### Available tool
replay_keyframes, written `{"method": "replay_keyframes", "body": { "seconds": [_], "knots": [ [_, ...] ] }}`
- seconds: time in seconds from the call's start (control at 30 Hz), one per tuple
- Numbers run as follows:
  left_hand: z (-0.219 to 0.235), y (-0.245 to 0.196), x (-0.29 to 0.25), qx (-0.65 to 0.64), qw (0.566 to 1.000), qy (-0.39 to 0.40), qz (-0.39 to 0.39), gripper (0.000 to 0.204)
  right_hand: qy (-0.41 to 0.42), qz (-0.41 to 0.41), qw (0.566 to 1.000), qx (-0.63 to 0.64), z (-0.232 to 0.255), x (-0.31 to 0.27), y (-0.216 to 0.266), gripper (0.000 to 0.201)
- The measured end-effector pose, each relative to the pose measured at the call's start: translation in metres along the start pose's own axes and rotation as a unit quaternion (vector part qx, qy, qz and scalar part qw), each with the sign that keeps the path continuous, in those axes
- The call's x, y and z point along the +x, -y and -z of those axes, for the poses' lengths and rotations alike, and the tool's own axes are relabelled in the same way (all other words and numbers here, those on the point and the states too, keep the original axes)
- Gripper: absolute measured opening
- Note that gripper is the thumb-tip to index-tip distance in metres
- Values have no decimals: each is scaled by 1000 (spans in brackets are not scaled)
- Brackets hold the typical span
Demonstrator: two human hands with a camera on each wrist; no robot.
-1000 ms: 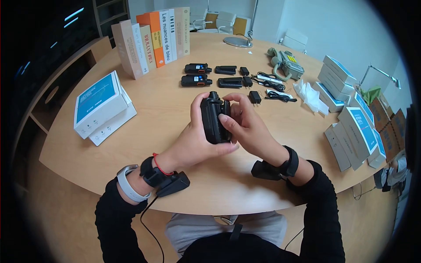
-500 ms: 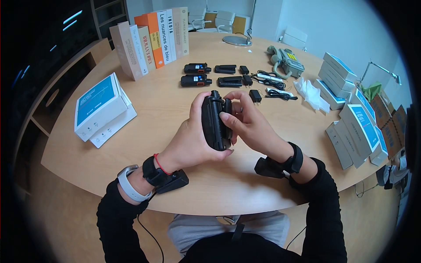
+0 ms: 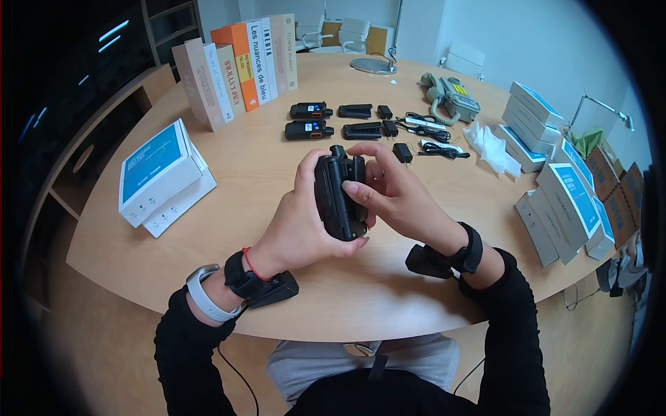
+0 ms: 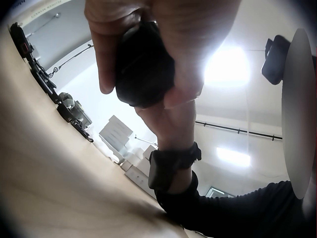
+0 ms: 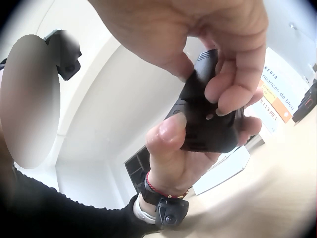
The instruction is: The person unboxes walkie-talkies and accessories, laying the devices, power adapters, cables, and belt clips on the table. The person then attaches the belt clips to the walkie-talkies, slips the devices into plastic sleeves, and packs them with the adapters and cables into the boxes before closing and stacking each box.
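Over the table's near half, my left hand [image 3: 295, 220] grips a black handheld radio [image 3: 334, 201] by its sides, knob end pointing away from me. The right hand [image 3: 392, 188] is at the radio's right side, with its thumb on the black casing and fingers curled round the far edge. In the right wrist view, the right fingers and thumb pinch a black part of the radio [image 5: 210, 131], while the left thumb presses near its bottom end. The left wrist view shows the radio's dark end [image 4: 143, 69] between fingers and thumb.
Beyond the hands lie two handheld radios [image 3: 309, 130], two black slim pieces [image 3: 362, 131], black charger plugs [image 3: 402, 152] and coiled cables [image 3: 442, 150]. Books [image 3: 260, 66] stand at the back left, a telephone [image 3: 451, 98] at the back. White-and-blue boxes [image 3: 163, 180] flank both sides.
The radio has turned slightly in the hands and shifted a little toward me since a second ago. Both hands keep their hold on it; the things on the table have not moved.
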State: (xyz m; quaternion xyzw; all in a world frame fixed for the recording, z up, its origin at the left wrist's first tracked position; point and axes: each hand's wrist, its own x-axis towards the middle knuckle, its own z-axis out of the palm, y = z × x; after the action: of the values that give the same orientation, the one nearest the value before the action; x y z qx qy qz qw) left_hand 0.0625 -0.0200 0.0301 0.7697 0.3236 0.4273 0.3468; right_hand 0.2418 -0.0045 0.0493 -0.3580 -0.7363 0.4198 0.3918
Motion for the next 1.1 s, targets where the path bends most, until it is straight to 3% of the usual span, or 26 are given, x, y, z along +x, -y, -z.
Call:
{"method": "replay_keyframes", "body": {
  "seconds": [0.1, 0.17, 0.23, 0.3, 0.33, 0.5, 0.7, 0.87, 1.1],
  "knots": [
    [0, 2, 0, 30, 999, -10, 9, 102, -4, 4, 1000, -19, 5, 2, 1, 44],
    [-1, 8, 1, -73, 997, -10, -4, 105, -42, 64, 993, -88, 13, 5, -2, 47],
    [1, 5, 2, -135, 990, -5, 29, 105, -29, 25, 996, -79, 20, 6, 0, 54],
    [4, 5, 2, -195, 979, 1, 64, 105, 18, 137, 990, -37, 23, 9, -8, 64],
    [4, 7, 4, -237, 969, 3, 70, 105, 82, 91, 992, 2, 26, 9, -3, 78],
    [7, 5, 7, -358, 928, 25, 100, 99, 140, 72, 987, -22, 19, 7, 1, 96],
    [9, 16, 8, -399, 914, 47, 63, 93, 119, 93, 988, 35, 13, 6, -3, 102],
    [9, 2, 7, -388, 918, 47, 72, 96, 105, 21, 982, 155, 3, 4, -9, 102],
    [5, 3, 7, -330, 941, 17, 74, 99, 71, 58, 987, 131, -1, 6, -16, 102]
  ]
}}
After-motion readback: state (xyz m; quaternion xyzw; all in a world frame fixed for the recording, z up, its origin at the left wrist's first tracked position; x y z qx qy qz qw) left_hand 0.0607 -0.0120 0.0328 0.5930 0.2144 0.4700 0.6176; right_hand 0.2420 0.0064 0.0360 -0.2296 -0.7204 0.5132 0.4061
